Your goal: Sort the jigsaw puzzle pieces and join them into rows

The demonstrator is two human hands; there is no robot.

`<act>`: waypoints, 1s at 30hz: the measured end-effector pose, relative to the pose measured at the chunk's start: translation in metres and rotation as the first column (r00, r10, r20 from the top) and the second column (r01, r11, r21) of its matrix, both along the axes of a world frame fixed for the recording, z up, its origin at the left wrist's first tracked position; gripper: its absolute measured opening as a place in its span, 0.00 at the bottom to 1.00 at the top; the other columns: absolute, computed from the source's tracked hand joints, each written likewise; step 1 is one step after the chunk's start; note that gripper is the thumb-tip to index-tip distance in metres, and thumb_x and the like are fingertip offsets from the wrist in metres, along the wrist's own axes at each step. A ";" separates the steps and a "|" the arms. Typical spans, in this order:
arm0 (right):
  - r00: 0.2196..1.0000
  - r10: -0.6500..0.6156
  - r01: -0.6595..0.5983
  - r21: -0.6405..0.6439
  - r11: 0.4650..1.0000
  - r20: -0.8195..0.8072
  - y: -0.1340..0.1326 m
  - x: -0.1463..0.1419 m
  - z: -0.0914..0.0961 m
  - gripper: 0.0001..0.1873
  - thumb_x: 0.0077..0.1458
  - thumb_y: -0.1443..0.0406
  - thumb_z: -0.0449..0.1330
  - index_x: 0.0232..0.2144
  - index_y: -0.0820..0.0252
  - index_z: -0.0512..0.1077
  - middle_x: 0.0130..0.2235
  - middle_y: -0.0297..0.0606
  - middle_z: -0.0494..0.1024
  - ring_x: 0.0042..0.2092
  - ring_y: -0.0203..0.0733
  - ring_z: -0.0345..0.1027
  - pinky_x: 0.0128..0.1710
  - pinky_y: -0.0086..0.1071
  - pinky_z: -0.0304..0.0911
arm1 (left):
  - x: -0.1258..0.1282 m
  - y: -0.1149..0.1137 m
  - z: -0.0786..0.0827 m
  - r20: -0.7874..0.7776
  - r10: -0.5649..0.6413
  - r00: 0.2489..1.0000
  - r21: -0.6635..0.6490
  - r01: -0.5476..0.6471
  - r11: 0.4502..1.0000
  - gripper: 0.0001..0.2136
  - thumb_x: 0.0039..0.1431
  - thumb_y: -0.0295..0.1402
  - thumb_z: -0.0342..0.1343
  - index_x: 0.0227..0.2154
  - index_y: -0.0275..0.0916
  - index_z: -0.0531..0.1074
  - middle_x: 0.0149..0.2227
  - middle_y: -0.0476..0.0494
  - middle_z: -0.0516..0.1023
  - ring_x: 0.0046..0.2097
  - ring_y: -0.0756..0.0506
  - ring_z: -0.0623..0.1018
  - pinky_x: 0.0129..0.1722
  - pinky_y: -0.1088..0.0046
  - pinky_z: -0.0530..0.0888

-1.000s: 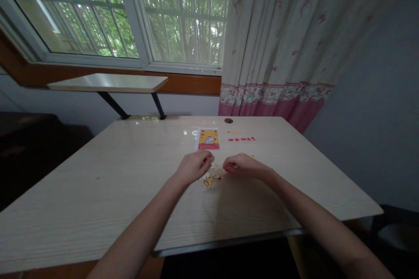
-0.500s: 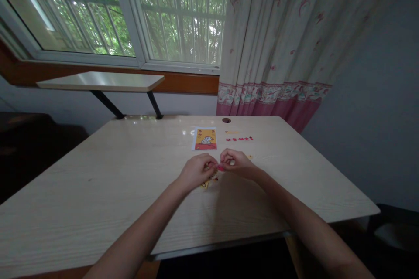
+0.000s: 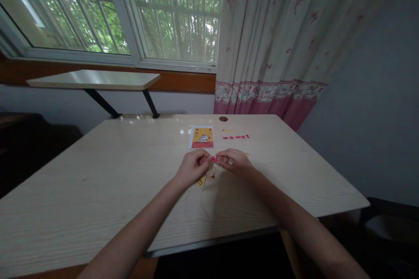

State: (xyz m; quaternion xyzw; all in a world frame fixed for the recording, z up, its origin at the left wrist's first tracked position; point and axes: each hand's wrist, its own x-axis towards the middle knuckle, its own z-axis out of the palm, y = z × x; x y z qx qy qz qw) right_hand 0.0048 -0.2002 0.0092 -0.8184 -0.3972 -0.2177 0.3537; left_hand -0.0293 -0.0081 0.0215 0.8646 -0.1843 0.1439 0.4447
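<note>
My left hand (image 3: pixel 191 167) and my right hand (image 3: pixel 238 163) meet above the middle of the table. Between their fingertips is a small red jigsaw piece (image 3: pixel 214 159), pinched from both sides. Under and beside my left hand lie several yellow and whitish jigsaw pieces (image 3: pixel 201 181), partly covered by the fingers. Just beyond the hands rests a picture card (image 3: pixel 206 130) with a white animal on yellow and red. To its right, several red jigsaw pieces (image 3: pixel 231 137) lie in a row, with small yellow pieces (image 3: pixel 231 130) behind them.
The wooden table (image 3: pixel 108 192) has a round cable hole (image 3: pixel 223 119) at its back edge. A raised shelf (image 3: pixel 98 79) on black legs stands at the back left. Behind are a barred window (image 3: pixel 176 17) and a patterned curtain (image 3: pixel 262 43).
Both hands have risen slightly away from me with the red jigsaw piece, which shows more between the fingertips. The whole view has shifted a little.
</note>
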 end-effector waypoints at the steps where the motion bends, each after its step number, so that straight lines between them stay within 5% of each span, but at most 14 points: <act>1: 1.000 -0.002 0.002 -0.008 1.000 0.013 0.000 0.000 0.000 0.14 0.52 0.55 0.57 0.34 0.59 0.74 0.28 0.36 0.75 0.26 0.31 0.66 0.30 0.25 0.61 | 0.000 0.000 -0.001 -0.004 0.002 1.000 -0.006 -0.002 1.000 0.09 0.54 0.35 0.51 0.25 0.35 0.71 0.21 0.50 0.69 0.22 0.52 0.64 0.22 0.78 0.60; 9: 0.997 0.015 -0.017 0.029 0.999 0.081 0.000 0.002 -0.002 0.15 0.54 0.55 0.55 0.33 0.59 0.74 0.30 0.38 0.76 0.25 0.31 0.64 0.30 0.25 0.61 | 0.000 0.000 -0.001 -0.011 -0.017 1.000 -0.015 0.016 1.000 0.10 0.55 0.35 0.51 0.26 0.35 0.72 0.21 0.50 0.69 0.23 0.52 0.65 0.23 0.78 0.61; 18: 0.999 -0.034 0.035 0.018 0.999 -0.038 -0.017 0.004 0.011 0.15 0.55 0.57 0.55 0.38 0.58 0.74 0.35 0.41 0.77 0.32 0.36 0.67 0.36 0.30 0.64 | -0.001 0.012 0.008 0.120 -0.031 0.992 0.166 0.011 0.986 0.11 0.59 0.36 0.46 0.29 0.37 0.70 0.29 0.46 0.71 0.31 0.49 0.69 0.31 0.75 0.66; 24: 0.979 -0.206 0.204 0.063 0.977 0.017 -0.038 0.015 0.019 0.14 0.55 0.59 0.55 0.41 0.57 0.73 0.36 0.41 0.78 0.34 0.38 0.69 0.42 0.34 0.63 | 0.004 0.033 0.009 0.188 -0.001 0.982 0.453 -0.086 0.887 0.11 0.60 0.35 0.44 0.31 0.38 0.69 0.33 0.45 0.72 0.34 0.48 0.72 0.33 0.75 0.65; 30: 0.986 -0.159 0.157 0.047 0.986 0.043 -0.039 0.017 0.015 0.13 0.55 0.60 0.55 0.40 0.60 0.73 0.38 0.42 0.77 0.35 0.37 0.70 0.39 0.32 0.64 | 0.009 0.043 0.008 0.177 0.054 0.983 0.492 -0.135 0.860 0.12 0.61 0.36 0.42 0.30 0.38 0.69 0.30 0.46 0.72 0.31 0.49 0.71 0.30 0.75 0.65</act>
